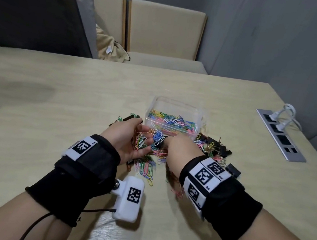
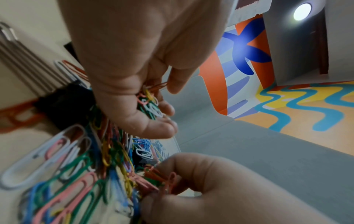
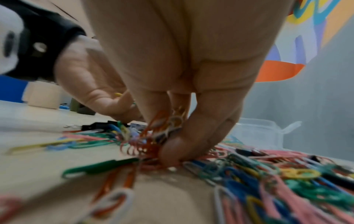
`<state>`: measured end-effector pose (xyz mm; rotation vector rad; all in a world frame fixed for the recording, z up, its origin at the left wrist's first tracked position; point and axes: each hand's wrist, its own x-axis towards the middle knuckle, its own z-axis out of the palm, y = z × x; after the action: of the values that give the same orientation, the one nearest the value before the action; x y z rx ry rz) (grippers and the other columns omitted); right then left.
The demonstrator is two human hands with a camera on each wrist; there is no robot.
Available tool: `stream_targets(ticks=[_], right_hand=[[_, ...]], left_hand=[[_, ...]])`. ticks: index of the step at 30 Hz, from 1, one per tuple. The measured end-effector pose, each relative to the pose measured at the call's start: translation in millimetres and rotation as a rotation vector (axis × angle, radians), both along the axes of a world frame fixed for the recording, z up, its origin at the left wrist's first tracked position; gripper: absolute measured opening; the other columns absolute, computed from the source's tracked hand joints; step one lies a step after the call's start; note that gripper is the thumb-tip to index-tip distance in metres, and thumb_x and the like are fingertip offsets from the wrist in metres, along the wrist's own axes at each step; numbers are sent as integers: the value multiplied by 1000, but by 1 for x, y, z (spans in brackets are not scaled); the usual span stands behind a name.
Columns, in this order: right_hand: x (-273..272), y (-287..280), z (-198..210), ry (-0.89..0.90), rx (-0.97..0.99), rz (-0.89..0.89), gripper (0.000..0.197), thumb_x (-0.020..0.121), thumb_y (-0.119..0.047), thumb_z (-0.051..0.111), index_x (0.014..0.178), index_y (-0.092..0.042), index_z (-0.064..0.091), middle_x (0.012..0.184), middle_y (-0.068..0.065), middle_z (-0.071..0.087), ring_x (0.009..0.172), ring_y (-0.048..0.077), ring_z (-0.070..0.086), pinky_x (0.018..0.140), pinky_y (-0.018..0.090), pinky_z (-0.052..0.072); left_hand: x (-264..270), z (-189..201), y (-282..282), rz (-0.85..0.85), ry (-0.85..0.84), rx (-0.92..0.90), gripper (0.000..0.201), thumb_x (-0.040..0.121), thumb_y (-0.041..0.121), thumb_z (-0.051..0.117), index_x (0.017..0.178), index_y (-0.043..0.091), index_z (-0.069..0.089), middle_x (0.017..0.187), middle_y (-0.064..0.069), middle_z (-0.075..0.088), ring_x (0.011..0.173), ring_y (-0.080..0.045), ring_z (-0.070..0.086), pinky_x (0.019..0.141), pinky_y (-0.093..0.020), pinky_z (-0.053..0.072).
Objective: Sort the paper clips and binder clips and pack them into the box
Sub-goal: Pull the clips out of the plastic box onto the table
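A clear plastic box point(image 1: 155, 107) holding coloured paper clips point(image 1: 172, 121) stands mid-table. In front of it lies a loose pile of paper clips point(image 1: 146, 169) mixed with black binder clips point(image 1: 219, 148). My left hand point(image 1: 129, 138), palm up and cupped, holds a bunch of paper clips point(image 2: 148, 103). Just right of it, my right hand point(image 1: 177, 150) reaches down into the pile and pinches a cluster of orange and pink paper clips point(image 3: 153, 145) between thumb and fingers. The right hand point(image 2: 201, 181) shows low in the left wrist view, the left hand point(image 3: 99, 91) behind it in the right wrist view.
A wooden table point(image 1: 49, 123) carries everything. A socket strip point(image 1: 281, 137) with white plugs point(image 1: 283, 114) is set into its right side. More binder clips point(image 1: 128, 118) lie left of the box. Two beige chairs point(image 1: 163, 31) stand behind the far edge.
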<state>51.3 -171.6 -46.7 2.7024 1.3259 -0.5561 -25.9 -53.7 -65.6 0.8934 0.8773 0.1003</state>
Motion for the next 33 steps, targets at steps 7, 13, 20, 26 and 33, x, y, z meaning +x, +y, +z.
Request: stream_targets(ticks=[7,13,20,26,33], right_hand=[[14,-3,32,5,198,-113,16,90,-17,59,101,-21,70,93,-1,63,86,18,57,72,20,37],[-5,19,42,212,436,-121,14,86,-29,66,98,-21,67,92,-1,73,88,18,67,77,28,51],[3,24,32,193,489,-180,21,93,-23,53,110,-22,64,110,0,67,103,21,62,91,30,48],[4,23,6,64,54,101,36,94,-15,49,129,-22,55,127,3,60,116,25,56,78,22,37],[14,25,8,-13,85,143,38,87,-22,63,125,-16,59,122,5,55,110,24,57,89,30,48]], left_hand=[[1,-3,2,-32,3,21,46,99,48,36,101,8,59,80,-10,59,66,-22,61,57,-30,57],[3,-1,-3,-86,-34,-7,55,96,52,39,114,6,62,86,-12,63,75,-27,63,76,-43,58],[-4,1,9,-25,29,-16,35,102,31,37,74,16,54,60,-4,60,44,-10,58,41,-15,45],[-9,4,27,39,15,18,32,101,28,41,75,16,55,56,-3,62,40,-10,59,40,-15,45],[-15,5,33,17,10,80,17,98,19,49,83,17,58,70,0,62,47,-6,59,44,-16,44]])
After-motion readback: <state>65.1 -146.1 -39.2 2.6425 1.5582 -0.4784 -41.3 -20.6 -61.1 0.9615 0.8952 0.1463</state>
